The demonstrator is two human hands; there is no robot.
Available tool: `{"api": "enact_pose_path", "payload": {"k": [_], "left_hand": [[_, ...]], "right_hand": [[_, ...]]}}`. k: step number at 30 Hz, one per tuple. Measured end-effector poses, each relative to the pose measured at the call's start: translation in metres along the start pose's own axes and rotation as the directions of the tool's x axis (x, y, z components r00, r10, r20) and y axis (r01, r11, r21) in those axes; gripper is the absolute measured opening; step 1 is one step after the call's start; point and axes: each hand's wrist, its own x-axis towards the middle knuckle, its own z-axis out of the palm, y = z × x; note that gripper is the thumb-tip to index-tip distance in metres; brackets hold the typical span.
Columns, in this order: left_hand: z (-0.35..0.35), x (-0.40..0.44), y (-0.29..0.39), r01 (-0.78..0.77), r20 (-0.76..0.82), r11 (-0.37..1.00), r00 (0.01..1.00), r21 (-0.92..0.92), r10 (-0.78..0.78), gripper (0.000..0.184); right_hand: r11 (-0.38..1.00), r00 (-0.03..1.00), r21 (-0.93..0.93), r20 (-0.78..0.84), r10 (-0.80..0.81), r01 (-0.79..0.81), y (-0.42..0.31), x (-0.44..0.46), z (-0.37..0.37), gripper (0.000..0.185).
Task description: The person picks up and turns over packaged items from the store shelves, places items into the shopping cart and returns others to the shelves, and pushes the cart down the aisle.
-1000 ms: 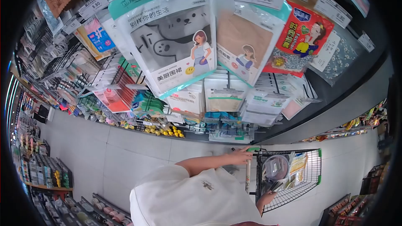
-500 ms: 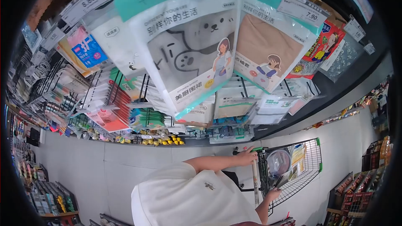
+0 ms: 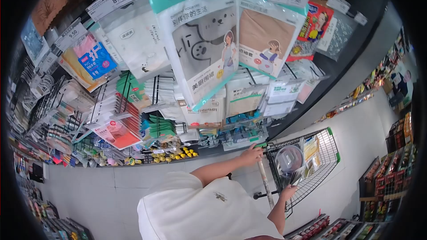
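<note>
My left hand (image 3: 252, 154) is closed round the far end of the pale handle bar (image 3: 266, 182) of a shopping cart (image 3: 331, 164). My right hand (image 3: 288, 192) is held at the cart's near side, its fingers closed on a slim dark object that looks like a smartphone (image 3: 295, 178), seen almost edge-on. Inside the cart lie a round clear plastic container (image 3: 289, 158) and some flat packets with yellow printing (image 3: 312, 147).
A shelf rack along the aisle carries an apron pack (image 3: 202, 40), a sleeve-cover pack (image 3: 269, 35), a glove pack (image 3: 95, 60) and price tags (image 3: 116, 0). More stocked shelves (image 3: 387, 178) stand at the right. Pale tiled floor (image 3: 133, 186) runs beneath.
The view has turned, so the hanging packs sit further left at the right end and more shelf shows at left. Cart and both hands appear slightly further left and higher, grips unchanged.
</note>
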Motion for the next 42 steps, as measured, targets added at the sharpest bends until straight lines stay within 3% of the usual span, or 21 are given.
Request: {"api": "enact_pose_path", "payload": {"k": [5, 9, 16, 19, 21, 28, 32, 34, 36, 38, 39, 42], "left_hand": [[-0.015, -0.044, 0.009, 0.156, 0.047, 0.988, 0.987, -0.014, -0.156, 0.019], [-0.002, -0.075, -0.02, 0.09, -0.036, 0.995, 0.995, 0.053, -0.088, 0.022], [-0.021, -0.127, -0.028, 0.07, 0.01, 0.994, 0.997, 0.081, -0.071, 0.022], [-0.023, -0.145, -0.031, 0.096, 0.025, 0.99, 0.995, 0.103, -0.099, 0.024], [-0.025, -0.161, -0.035, 0.085, -0.044, 0.992, 0.996, 0.093, -0.081, 0.023], [-0.038, -0.195, -0.05, 0.026, 0.026, 0.984, 0.999, 0.177, -0.031, 0.027], [-0.032, -0.21, -0.069, 0.006, 0.003, 0.994, 1.0, 0.107, -0.007, 0.027], [-0.031, -0.216, -0.075, 0.03, -0.003, 0.992, 1.0, 0.124, -0.03, 0.03], [-0.041, -0.223, -0.072, 0.028, 0.016, 0.993, 0.999, 0.118, -0.03, 0.033], [-0.037, -0.228, -0.077, 0.092, 0.033, 0.99, 0.995, 0.107, -0.096, 0.042], [-0.068, -0.236, -0.027, 0.219, 0.095, 0.956, 0.966, 0.196, -0.241, 0.053], [-0.073, -0.236, -0.013, 0.091, 0.078, 0.986, 0.992, 0.138, -0.102, 0.072]], "right_hand": [[0.997, 0.992, -0.043, 0.107, 0.07, -0.066, -0.014, -0.046, -0.016, 0.021], [0.997, 0.99, -0.066, 0.13, 0.05, -0.042, -0.026, -0.081, -0.03, 0.02], [0.999, 0.984, -0.006, 0.175, 0.033, -0.032, -0.035, -0.133, -0.044, 0.017], [0.996, 0.994, 0.037, 0.074, -0.078, 0.076, -0.027, -0.153, -0.038, 0.015], [0.998, 0.995, 0.043, 0.08, -0.052, 0.048, -0.03, -0.167, -0.04, 0.014], [0.981, 0.976, 0.018, -0.11, -0.189, 0.192, -0.031, -0.199, -0.036, 0.016], [0.956, 0.983, 0.243, -0.116, -0.14, 0.165, -0.035, -0.204, -0.043, 0.02], [0.89, 0.991, 0.439, -0.097, -0.088, 0.122, -0.078, -0.202, -0.074, 0.02], [0.883, 0.991, 0.451, -0.082, -0.106, 0.132, -0.121, -0.198, -0.109, 0.018], [0.786, 0.993, 0.608, -0.073, -0.088, 0.115, -0.144, -0.191, -0.119, 0.015], [0.657, 0.989, 0.739, -0.099, -0.107, 0.145, -0.156, -0.188, -0.121, 0.016], [0.496, 0.994, 0.865, -0.02, -0.108, 0.071, -0.216, -0.199, -0.168, 0.038]]}}
